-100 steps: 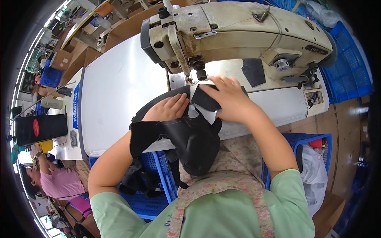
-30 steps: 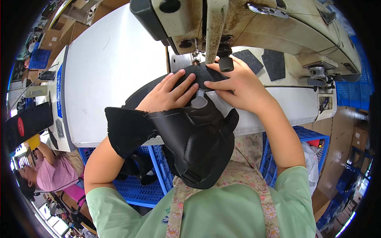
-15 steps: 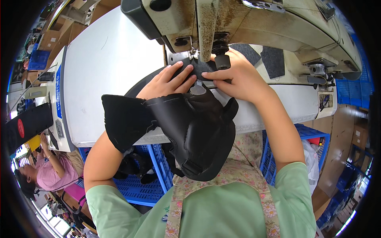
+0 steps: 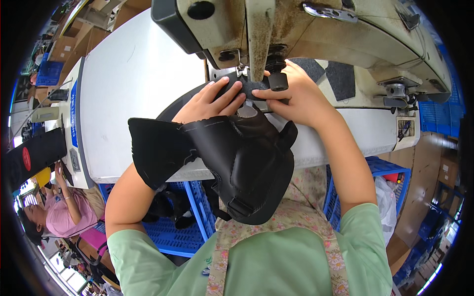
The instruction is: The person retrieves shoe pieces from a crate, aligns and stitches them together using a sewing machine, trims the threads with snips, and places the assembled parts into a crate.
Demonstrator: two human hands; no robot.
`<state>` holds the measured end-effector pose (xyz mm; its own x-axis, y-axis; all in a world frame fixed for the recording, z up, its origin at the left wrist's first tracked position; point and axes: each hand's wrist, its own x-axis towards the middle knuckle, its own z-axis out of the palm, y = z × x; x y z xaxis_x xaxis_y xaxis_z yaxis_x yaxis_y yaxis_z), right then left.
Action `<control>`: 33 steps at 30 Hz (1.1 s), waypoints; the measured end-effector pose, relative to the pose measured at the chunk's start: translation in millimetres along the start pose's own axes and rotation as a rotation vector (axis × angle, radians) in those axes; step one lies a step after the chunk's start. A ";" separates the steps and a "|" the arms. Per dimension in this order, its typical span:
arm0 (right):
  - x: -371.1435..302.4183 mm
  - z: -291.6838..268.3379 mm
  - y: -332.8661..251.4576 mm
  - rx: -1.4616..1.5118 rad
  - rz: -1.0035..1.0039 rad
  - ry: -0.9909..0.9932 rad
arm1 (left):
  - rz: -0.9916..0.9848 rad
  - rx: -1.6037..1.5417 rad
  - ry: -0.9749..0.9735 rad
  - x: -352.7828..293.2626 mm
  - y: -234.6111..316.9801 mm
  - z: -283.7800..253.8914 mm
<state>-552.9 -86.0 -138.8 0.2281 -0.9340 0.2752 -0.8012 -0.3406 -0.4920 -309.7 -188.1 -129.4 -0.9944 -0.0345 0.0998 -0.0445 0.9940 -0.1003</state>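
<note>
A black, padded, leather-like stitched piece (image 4: 247,163) with flaps and a strap hangs over the table's near edge, and its far part lies under the sewing machine's needle area. My left hand (image 4: 210,103) rests on that far part, left of the presser foot (image 4: 241,70), with fingers spread and lying flat. From the right, my right hand (image 4: 296,96) presses the same part, its index finger stretched toward the foot; some of its other fingers are hidden behind the machine's black knob (image 4: 278,80). A grey rounded spot (image 4: 247,112) shows on the piece between the hands.
The sewing machine head (image 4: 335,29) overhangs my hands. Dark grey cut pieces (image 4: 340,81) lie right of it on the white table (image 4: 133,89). Blue crates (image 4: 195,217) stand below the table on both sides. Another person (image 4: 71,212) sits far left.
Both hands keep nearly the same place on the black piece. The whole view has shifted very slightly.
</note>
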 end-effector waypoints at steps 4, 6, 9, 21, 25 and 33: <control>-1.4 2.0 -0.4 -0.007 -0.002 0.020 | -0.003 -0.023 0.006 0.5 1.3 -2.0; -2.1 2.9 -0.1 -0.009 -0.001 0.028 | 0.002 -0.033 0.004 1.1 2.2 -1.8; -2.9 4.1 0.2 -0.006 0.001 0.039 | -0.018 -0.050 0.002 0.8 3.9 0.2; -5.0 9.6 3.8 0.032 -0.019 0.069 | 0.007 0.003 -0.020 1.4 5.2 -0.4; -4.3 11.2 5.1 0.041 -0.034 0.085 | -0.012 -0.048 0.000 0.0 5.2 -1.4; -5.2 11.9 4.0 0.046 -0.023 0.102 | -0.040 -0.044 -0.045 -0.6 6.1 -2.3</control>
<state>-550.7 -83.8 -152.0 0.1870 -0.9106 0.3685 -0.7693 -0.3690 -0.5215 -309.1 -181.8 -127.8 -0.9953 -0.0775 0.0585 -0.0806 0.9953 -0.0534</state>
